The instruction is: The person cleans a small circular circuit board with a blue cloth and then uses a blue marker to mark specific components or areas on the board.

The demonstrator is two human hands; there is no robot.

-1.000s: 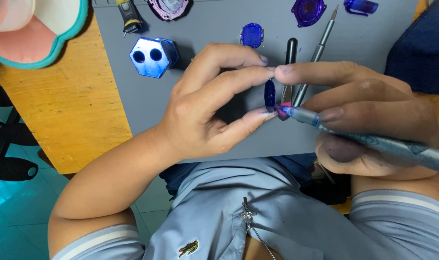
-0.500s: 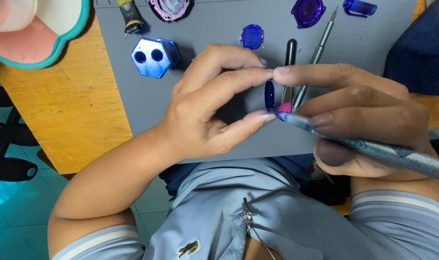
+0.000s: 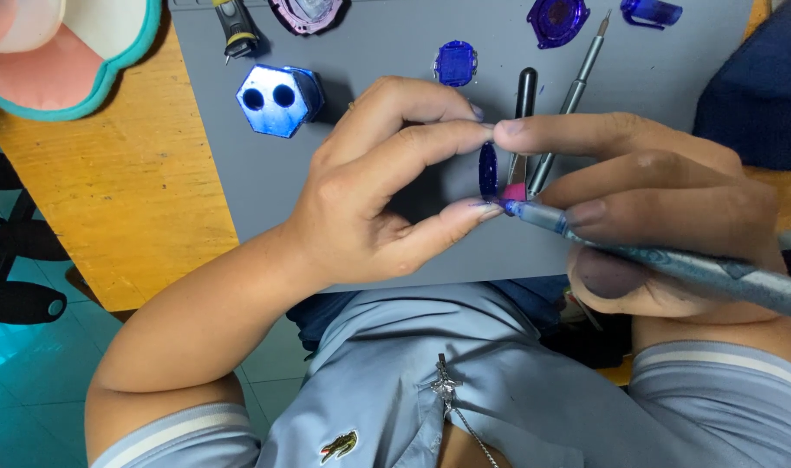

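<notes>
My left hand pinches a small flat blue translucent piece edge-on between thumb and fingertips, above a grey work mat. My right hand grips a blue-stained pen-shaped tool whose tip touches the lower end of the piece next to my left thumb. My right forefinger meets my left forefinger above the piece. A small pink bit shows just behind the tip.
On the mat lie a blue hexagonal block with two holes, a small blue square part, a black stick, a metal screwdriver, purple parts and a yellow-black tool. A teal-rimmed dish sits on the wooden table.
Hands have stayed nearly still; the tool tip has shifted slightly against the blue piece.
</notes>
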